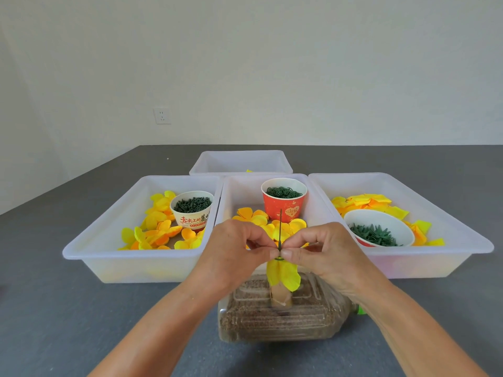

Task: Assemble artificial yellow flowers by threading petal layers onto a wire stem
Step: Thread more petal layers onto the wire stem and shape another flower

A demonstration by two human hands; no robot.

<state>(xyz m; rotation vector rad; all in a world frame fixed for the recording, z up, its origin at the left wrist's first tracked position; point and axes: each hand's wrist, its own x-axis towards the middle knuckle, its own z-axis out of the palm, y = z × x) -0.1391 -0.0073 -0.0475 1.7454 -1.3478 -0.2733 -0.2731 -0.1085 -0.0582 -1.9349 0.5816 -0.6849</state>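
A thin dark green wire stem (280,227) stands upright between my two hands. My left hand (239,251) and my right hand (315,254) meet fingertip to fingertip around it, pinching a small green ring piece (278,258) on the stem. Yellow petals (283,276) hang down below the fingertips. The stem's lower end goes down to a clear plastic bottle (285,317) lying on its side and filled with brown grains. Loose yellow and orange petal layers (253,216) lie in the middle tray (231,197) behind my hands.
A left tray (89,257) holds petals and a white cup of dark green parts (192,210). A red cup (284,204) of green rings stands in the middle tray. The right tray (462,229) holds petals and a bowl of green leaf pieces (378,228). A fourth tray (241,161) sits behind.
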